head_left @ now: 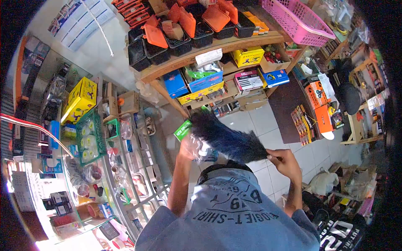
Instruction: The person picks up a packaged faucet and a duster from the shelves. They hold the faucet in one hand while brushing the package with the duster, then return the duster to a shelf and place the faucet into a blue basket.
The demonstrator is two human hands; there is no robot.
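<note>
My right hand is closed on the thin handle end of a dark, fluffy duster, right of my body. The duster stretches up and left from it, its far end beside my left hand. My left hand is wrapped round a clear plastic package with a green label at its top. The duster's dark fibres partly cover the package, and some fingers of my left hand are hidden behind the plastic.
Ahead, a wooden shelf holds black bins with orange lids and small boxes. A pink basket sits at the upper right. Glass shelving with a green crate stands left. A brown panel and stocked shelves are right, over white tiles.
</note>
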